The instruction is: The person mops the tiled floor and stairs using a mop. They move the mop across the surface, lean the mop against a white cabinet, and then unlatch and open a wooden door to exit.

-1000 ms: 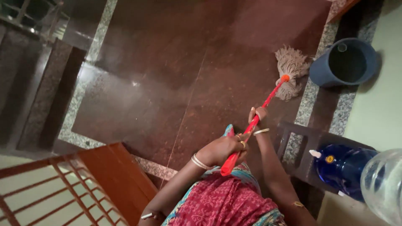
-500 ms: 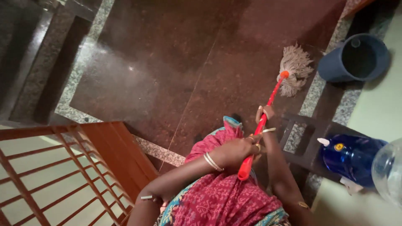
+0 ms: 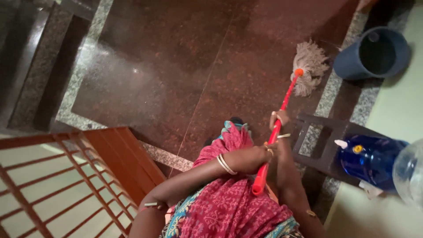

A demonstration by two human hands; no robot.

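Hands stay best as they are, left hand (image 3: 253, 158) and right hand (image 3: 278, 120) both clenched on the red plastic mop handle (image 3: 273, 136), so you press its grey string head (image 3: 309, 66) flat on the dark polished stone floor (image 3: 176, 75) beside the blue round bucket (image 3: 374, 53).

We see a mop (image 3: 282, 105) with a long, straight, bright red-orange handle (image 3: 269, 145) and a head of pale beige cotton strings (image 3: 309, 66). It slants from the lower middle up toward the upper right. The rounded butt end sits lowest, over red patterned cloth. The strings join the handle at an orange collar and fan out flat on the dark reddish-brown polished stone floor (image 3: 176, 66), at the edge of a grey speckled border strip, near a blue bucket (image 3: 372, 53) but apart from it.
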